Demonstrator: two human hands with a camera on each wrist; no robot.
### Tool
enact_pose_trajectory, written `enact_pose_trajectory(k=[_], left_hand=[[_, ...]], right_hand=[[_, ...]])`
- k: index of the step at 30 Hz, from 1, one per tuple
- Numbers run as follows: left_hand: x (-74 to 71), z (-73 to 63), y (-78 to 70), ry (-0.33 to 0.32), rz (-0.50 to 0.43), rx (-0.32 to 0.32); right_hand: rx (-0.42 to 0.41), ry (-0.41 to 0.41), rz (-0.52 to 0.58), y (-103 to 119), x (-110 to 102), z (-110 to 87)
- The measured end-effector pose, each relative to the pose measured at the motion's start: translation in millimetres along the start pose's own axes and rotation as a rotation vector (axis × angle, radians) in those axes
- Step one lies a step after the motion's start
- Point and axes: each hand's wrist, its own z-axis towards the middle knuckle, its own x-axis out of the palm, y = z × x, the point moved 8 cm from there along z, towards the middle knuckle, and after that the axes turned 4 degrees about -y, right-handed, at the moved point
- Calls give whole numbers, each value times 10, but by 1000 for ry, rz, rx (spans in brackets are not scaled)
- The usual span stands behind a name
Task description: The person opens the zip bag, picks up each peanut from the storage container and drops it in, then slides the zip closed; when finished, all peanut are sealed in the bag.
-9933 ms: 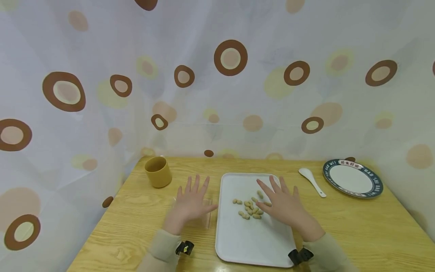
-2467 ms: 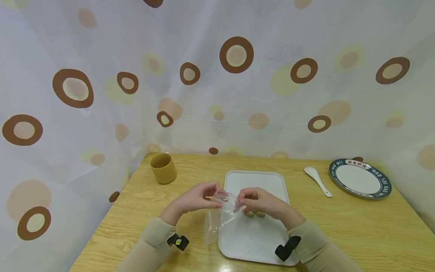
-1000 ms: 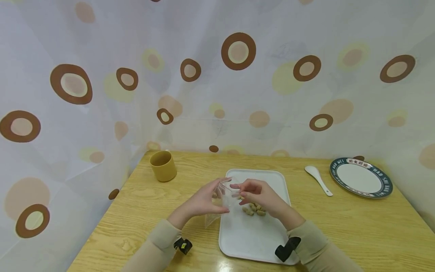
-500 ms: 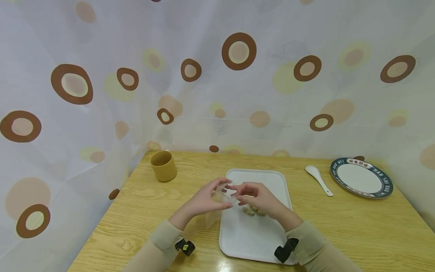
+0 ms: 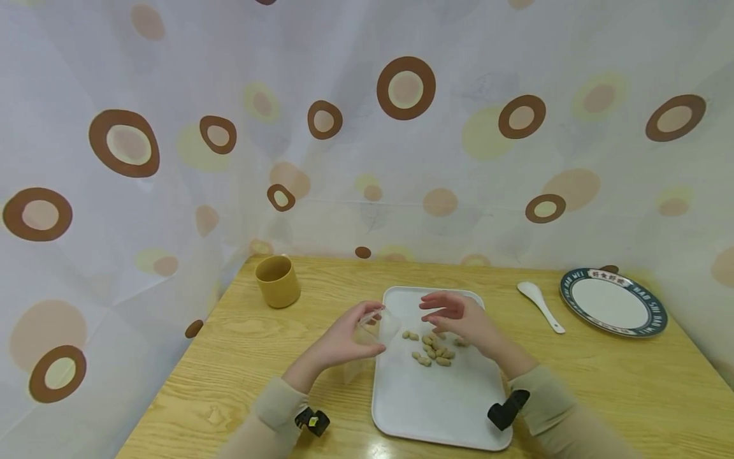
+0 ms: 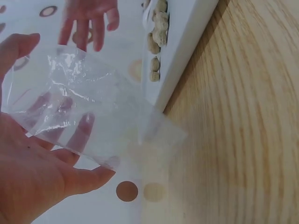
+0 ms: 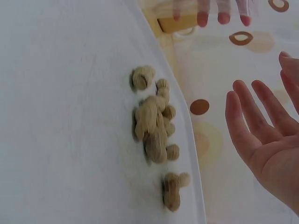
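Head view: the left hand (image 5: 343,339) has its fingers and thumb wrapped around a clear plastic bag (image 5: 373,330), mouth spread between them, bottom corner dangling past the thumb. So the bag sits right over the left edge of the white tray (image 5: 436,408). The right hand (image 5: 467,323) isn't grasping anything, fingers just loosely bent above the tray, with a decent gap to the bag. Peanuts (image 5: 431,354) lie below those fingers and a bit nearer the person, with a good stretch of tray between them and the near rim. The yellow mug (image 5: 278,284) is beyond and left of the left fingers, near the far edge of the desk (image 5: 201,370). The spoon (image 5: 541,306) and plate (image 5: 612,303) are well right of the right fingers, past the tray's rim.

Left wrist view: fingers show through the film, thumb on the bag's edge. Can't tell if the bag's corner touches anything.

Right wrist view: relaxed fingers, palm showing, peanuts well apart from them.
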Motion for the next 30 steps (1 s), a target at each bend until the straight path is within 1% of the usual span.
enact_pose_trajectory(k=[4, 6, 12, 17, 21, 25, 30], left_hand=[[-6, -7, 31, -11, 13, 5], [-10, -10, 50, -13, 12, -2], [-9, -21, 81, -8, 6, -7], [12, -38, 117, -2, -19, -24], [17, -46, 139, -3, -31, -25], [9, -45, 143, -4, -32, -22], [-21, -41, 135, -17, -56, -11]], right_hand=[[29, -34, -76, -116, -222, -5], [52, -47, -106, -169, -308, -14], [90, -79, -181, -234, -478, -59], [101, -80, -243, -254, -513, -76], [111, -79, -292, -311, -514, -59], [142, -83, -340, -376, -514, -34], [182, -84, -391, -449, -518, -13]])
